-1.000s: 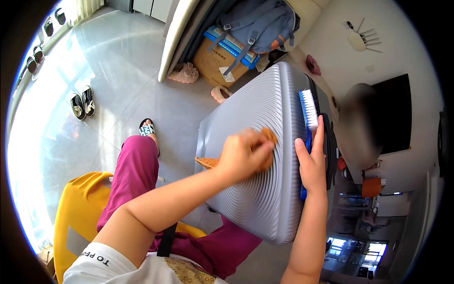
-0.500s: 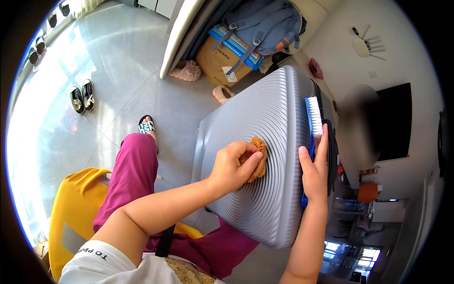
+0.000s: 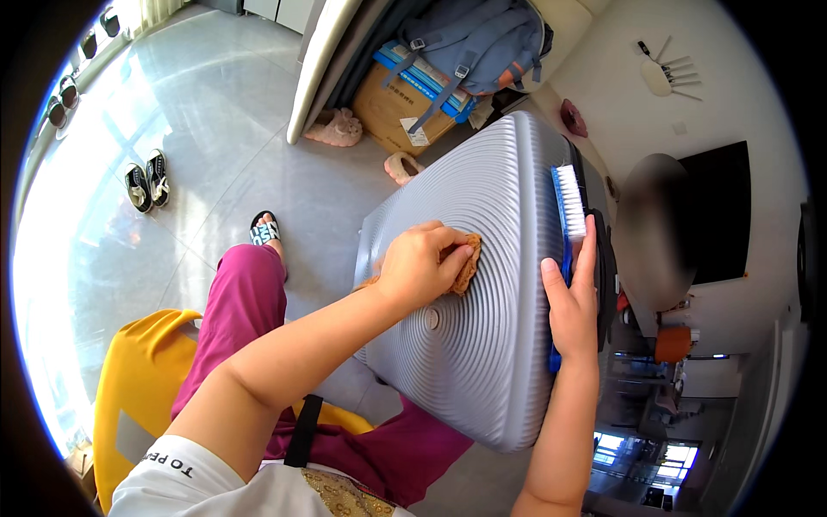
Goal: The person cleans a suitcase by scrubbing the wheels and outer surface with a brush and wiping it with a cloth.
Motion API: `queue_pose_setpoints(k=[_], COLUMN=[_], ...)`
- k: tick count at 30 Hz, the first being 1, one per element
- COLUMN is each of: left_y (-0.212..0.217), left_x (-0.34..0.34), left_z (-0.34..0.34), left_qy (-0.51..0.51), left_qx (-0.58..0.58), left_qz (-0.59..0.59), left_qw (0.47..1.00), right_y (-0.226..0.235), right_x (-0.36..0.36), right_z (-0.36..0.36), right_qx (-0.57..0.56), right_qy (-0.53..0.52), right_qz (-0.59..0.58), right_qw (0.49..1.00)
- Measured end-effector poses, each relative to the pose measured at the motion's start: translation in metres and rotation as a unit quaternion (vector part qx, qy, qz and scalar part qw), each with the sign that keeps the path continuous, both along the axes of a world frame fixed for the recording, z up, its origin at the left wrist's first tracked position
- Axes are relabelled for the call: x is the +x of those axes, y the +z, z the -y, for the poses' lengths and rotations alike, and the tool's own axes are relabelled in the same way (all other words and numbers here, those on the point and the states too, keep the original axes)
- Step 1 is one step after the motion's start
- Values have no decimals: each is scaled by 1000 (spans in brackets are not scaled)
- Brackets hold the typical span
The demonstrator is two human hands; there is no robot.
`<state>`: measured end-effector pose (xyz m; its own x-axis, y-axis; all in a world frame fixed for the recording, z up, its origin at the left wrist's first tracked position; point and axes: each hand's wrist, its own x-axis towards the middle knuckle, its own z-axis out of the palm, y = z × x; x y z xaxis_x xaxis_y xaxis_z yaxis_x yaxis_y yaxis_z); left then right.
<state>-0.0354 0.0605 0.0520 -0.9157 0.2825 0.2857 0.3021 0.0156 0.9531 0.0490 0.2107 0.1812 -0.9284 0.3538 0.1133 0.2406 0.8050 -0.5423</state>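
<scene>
A brown cloth is pinched in my left hand and pressed against the ribbed side of a grey hard-shell suitcase. A small round badge shows on the shell just below that hand. My right hand lies along the suitcase's right edge and grips a scrubbing brush with a blue handle. The brush's white bristles stick out beyond the fingertips, and part of its handle is hidden behind the palm. The suitcase stands tilted before my knees.
Behind the suitcase are a cardboard box, a blue-grey backpack and pink slippers. Black shoes stand on the tiled floor at the left. A yellow seat is beside my leg. A dark screen is at the right.
My left hand has slid the cloth slightly up and left across the shell, uncovering the round badge. The right hand stays at the suitcase edge with the brush.
</scene>
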Motion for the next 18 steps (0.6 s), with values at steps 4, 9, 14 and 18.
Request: queue_pose_setpoints(k=[4, 9, 14, 18], left_y=[18, 26, 27, 21], left_x=[29, -7, -7, -26], left_z=[15, 13, 16, 10], left_qy=[-58, -111, -166, -119], left_qx=[30, -58, -57, -88], left_qz=[-143, 47, -13, 75], left_qw=[988, 991, 984, 986], right_y=[0, -2, -1, -1], right_x=[1, -4, -5, -8], right_z=[-1, -4, 1, 1], right_qx=[8, 5, 9, 4], right_qy=[-6, -2, -24, -11], right_qz=[2, -1, 8, 0], right_qw=[1000, 1000, 1000, 1000])
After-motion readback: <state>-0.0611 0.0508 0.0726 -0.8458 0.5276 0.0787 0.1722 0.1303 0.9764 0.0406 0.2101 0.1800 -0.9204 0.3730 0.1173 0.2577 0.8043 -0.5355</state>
